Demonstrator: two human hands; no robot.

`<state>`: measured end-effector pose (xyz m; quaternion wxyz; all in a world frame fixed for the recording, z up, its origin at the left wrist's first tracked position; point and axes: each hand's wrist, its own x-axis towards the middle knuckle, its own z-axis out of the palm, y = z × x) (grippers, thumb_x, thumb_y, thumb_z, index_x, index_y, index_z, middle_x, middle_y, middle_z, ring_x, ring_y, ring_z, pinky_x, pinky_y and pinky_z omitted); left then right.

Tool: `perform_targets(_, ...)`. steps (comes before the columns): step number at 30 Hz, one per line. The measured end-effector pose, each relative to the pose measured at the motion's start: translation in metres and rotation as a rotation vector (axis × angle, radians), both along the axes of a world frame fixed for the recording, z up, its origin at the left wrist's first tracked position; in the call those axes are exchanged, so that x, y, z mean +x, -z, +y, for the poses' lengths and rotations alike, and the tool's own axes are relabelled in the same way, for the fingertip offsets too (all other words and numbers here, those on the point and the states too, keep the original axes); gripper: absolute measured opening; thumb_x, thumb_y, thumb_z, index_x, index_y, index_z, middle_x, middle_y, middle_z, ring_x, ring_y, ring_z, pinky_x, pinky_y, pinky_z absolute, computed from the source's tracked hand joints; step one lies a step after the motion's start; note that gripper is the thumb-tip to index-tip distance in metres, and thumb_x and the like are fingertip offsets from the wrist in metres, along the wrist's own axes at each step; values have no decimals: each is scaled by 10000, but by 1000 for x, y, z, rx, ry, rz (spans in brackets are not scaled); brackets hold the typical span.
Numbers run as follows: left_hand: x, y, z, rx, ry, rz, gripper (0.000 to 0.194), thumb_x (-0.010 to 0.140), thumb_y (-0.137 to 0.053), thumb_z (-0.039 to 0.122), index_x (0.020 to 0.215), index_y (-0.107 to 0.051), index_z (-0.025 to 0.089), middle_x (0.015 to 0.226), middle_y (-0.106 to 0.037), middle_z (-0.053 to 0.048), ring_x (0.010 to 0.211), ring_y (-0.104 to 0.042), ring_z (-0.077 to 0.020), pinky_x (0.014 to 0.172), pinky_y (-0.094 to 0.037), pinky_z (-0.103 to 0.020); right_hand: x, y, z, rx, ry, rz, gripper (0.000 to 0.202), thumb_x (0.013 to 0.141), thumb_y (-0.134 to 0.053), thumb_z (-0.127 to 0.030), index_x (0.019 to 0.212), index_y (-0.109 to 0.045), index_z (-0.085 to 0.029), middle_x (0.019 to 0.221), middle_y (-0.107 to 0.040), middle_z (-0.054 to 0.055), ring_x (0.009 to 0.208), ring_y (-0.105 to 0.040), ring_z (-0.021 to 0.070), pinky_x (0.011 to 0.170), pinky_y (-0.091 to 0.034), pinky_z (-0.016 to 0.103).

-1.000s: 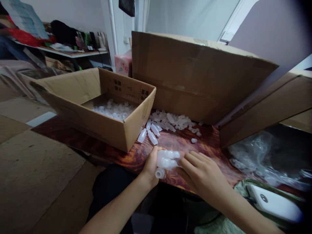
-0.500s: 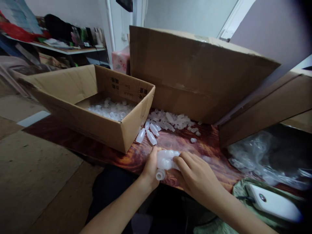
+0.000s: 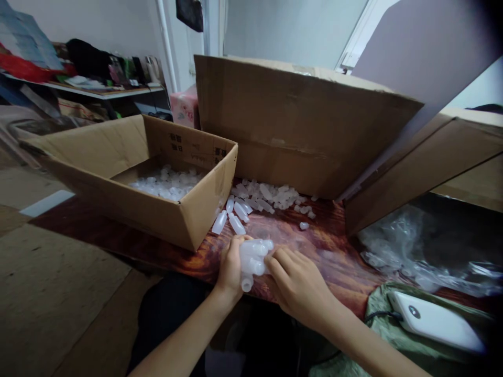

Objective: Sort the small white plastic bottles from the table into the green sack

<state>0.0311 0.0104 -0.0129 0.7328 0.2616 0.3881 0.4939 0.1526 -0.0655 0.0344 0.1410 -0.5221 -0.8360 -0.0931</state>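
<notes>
Several translucent plastic bottles are bunched in my left hand, whose fingers wrap round them from the left at the table's front edge. One bottle's round opening points down toward me. My right hand is at the right side of the bunch, its fingers bent and pressed together at the bottle necks; whatever they pinch is too small to make out. Beyond my hands, several loose bottles lie on the wood-patterned table, beside a heap of small translucent pieces.
An open cardboard box with many translucent pieces stands at the left. A tall cardboard box stands behind the heap. At the right are another box with clear plastic bags and a white device on green cloth.
The view has shifted, so most things sit slightly further left. My right hand's fingers have drawn back a little from over the bunch to its right end, uncovering more bottle necks.
</notes>
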Motion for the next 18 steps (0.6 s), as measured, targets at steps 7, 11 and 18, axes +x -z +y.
perform_targets(7, 1, 1, 2, 20, -29, 4, 251, 724, -550, 393, 789, -593, 154, 678, -598, 1, 574, -543, -122, 521, -425, -211, 25, 17, 11, 13, 69, 41, 254, 968, -414, -332, 960, -610, -170, 830, -597, 62, 746, -521, 187, 669, -396, 293)
perform_targets(11, 2, -4, 7, -17, -35, -25, 278, 734, -540, 423, 841, -571, 169, 656, -598, 7, 507, -542, -127, 488, -424, -228, 94, 25, 42, -17, 338, 32, 290, 944, -424, -208, 1157, -598, -115, 1060, -608, 172, 933, -537, 251, 763, -411, 334)
perform_targets(18, 3, 2, 13, 76, -187, 93, 272, 761, -515, 405, 818, -605, 155, 726, -622, -29, 583, -576, -146, 531, -443, -242, 111, 36, 41, -155, 388, 80, 222, 886, -478, -125, 1020, -651, -163, 987, -667, 122, 921, -587, 237, 803, -446, 334)
